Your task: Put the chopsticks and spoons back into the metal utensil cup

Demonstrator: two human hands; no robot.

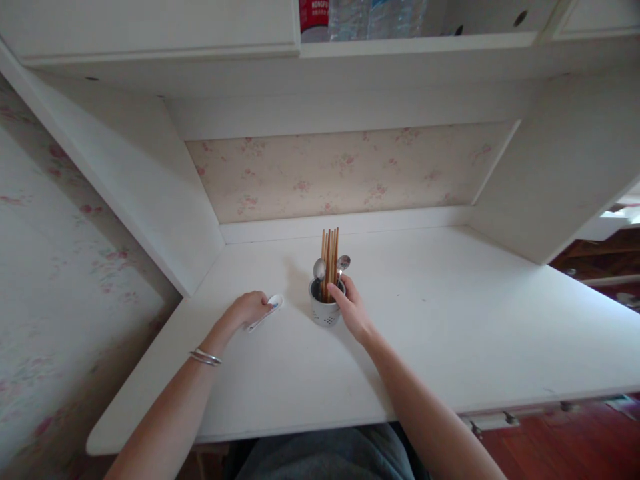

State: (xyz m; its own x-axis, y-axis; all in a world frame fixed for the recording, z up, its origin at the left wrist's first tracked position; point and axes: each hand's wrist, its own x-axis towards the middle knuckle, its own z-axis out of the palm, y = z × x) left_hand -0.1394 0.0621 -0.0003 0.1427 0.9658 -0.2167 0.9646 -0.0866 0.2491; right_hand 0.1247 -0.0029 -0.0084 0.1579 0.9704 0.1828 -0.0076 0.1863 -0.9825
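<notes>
A white utensil holder with small holes in its wall stands upright on the white desk. Wooden chopsticks rise from it, with one metal spoon on the left and another metal spoon on the right. My right hand grips the holder's right side, its thumb over the rim. To the left, my left hand is closed on a white ceramic soup spoon with a blue mark, lying at or just above the desktop; contact with the surface is hard to tell.
The white desktop extends far to the right. Side panels flank it, and a floral-papered back wall lies behind. Overhead, a cabinet shelf holds plastic bottles and a red container.
</notes>
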